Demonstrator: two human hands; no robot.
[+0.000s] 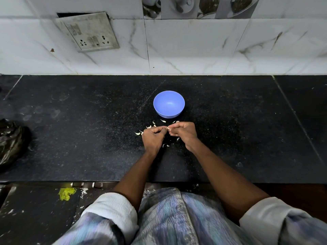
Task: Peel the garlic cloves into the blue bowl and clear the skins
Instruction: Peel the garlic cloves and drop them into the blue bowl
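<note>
White marble-pattern tiles (194,46) cover the wall behind a black speckled stone counter (79,138), and a dirty switch plate (88,30) with sockets sits on the wall at the upper left. On the counter, nearer to its back edge than to its front edge and about in the middle of its width, stands the blue bowl (169,104); it is upright, and its inside shows only blue.

Just in front of the bowl, the left hand (153,138) and the right hand (184,133) meet above the counter. Both have the fingers curled in, and their fingertips come together on a small pale garlic clove (167,128), which is pinched between the two hands. Very little of the clove shows, so I cannot tell how much skin is on it.

Thin pale garlic skins (138,133) lie scattered on the counter around and under the hands, some between the hands and the bowl, some close to the wrists.

At the left edge of the counter lies a dark crumpled plastic bag (10,144). Below the front edge, the rolled sleeves (113,209) of a pale patterned shirt are seen.
</note>
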